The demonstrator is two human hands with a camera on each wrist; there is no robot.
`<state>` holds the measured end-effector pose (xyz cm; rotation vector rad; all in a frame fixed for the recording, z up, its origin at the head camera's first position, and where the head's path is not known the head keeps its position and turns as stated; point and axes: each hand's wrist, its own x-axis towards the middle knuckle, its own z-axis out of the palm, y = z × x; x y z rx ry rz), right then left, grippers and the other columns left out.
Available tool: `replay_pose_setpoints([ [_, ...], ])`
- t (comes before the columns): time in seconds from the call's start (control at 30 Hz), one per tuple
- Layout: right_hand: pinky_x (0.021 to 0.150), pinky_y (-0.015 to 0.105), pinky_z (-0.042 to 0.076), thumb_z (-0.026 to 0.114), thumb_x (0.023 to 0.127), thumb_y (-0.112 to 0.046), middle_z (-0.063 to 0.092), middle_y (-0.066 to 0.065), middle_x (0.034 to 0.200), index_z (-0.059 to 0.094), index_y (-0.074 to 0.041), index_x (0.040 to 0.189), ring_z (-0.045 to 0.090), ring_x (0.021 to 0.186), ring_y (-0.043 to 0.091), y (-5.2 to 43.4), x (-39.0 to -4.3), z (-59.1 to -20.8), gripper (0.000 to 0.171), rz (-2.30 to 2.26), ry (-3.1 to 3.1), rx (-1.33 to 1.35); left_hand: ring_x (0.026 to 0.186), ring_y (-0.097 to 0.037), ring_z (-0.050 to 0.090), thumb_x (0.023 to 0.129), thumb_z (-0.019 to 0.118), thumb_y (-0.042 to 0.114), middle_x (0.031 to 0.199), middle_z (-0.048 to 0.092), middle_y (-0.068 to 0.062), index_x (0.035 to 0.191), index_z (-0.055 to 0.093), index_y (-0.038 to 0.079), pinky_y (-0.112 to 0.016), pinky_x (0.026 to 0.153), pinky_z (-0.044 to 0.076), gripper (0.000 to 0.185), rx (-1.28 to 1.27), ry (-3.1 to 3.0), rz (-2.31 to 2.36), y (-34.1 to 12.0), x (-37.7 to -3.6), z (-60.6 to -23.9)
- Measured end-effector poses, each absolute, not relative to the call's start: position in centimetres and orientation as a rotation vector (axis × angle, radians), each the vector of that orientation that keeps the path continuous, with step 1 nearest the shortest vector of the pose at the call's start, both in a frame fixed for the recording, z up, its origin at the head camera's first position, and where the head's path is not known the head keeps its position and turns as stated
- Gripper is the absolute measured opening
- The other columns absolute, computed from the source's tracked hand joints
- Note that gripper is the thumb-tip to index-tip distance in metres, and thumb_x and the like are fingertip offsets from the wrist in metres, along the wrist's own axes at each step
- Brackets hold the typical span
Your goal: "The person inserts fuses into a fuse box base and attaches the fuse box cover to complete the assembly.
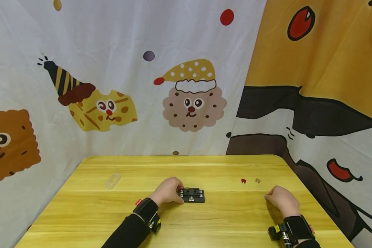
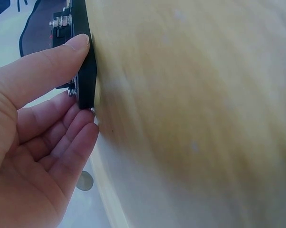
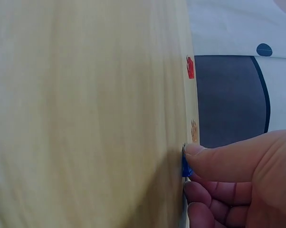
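A black fuse block (image 1: 191, 195) with metal terminals lies on the wooden table in front of me. My left hand (image 1: 168, 190) holds its left end, thumb on the near edge and fingers round the far side. In the left wrist view the thumb presses the edge of the fuse block (image 2: 87, 71), and its bolts stick out behind. Off to the right, my right hand (image 1: 282, 199) is low over the table. Between thumb and fingers it pinches a small blue blade fuse (image 3: 186, 167), mostly covered by the fingertips.
Beyond the right hand lie a red blade fuse (image 1: 243, 181) and a tan blade fuse (image 1: 258, 180), side by side. A clear plastic cover (image 1: 113, 181) sits at the table's back left. A printed cloth (image 1: 117, 41) hangs behind the table (image 1: 223, 220) and along its right side.
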<state>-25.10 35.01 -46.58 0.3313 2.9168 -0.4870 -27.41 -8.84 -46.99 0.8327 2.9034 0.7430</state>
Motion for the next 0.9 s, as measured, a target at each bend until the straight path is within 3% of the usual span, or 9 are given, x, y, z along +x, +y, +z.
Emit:
replay_pose_setpoints([
  [0.2,0.065,0.040,0.042,0.067,0.093,-0.022,0.058,0.009,0.084,0.062,-0.002,0.091,0.052,0.074,0.024,35.03,-25.17,-46.65,0.020,-0.514,2.927,0.275,0.078,-0.013,0.055,0.065,0.094,0.024,0.089,0.064,0.000,0.098,0.073,0.005,-0.034,0.078,0.049,0.043,0.830,2.895,0.756,-8.84,-27.29,-46.83],
  [0.9,0.060,0.035,0.035,0.067,0.092,-0.020,0.050,0.008,0.078,0.050,-0.004,0.089,0.050,0.071,0.024,34.77,-24.45,-46.53,0.023,-0.637,2.986,0.251,0.075,-0.011,0.051,0.063,0.094,0.024,0.083,0.060,0.003,0.093,0.072,0.006,-0.032,0.076,0.048,0.042,0.841,2.916,0.734,-8.79,-27.60,-47.26],
])
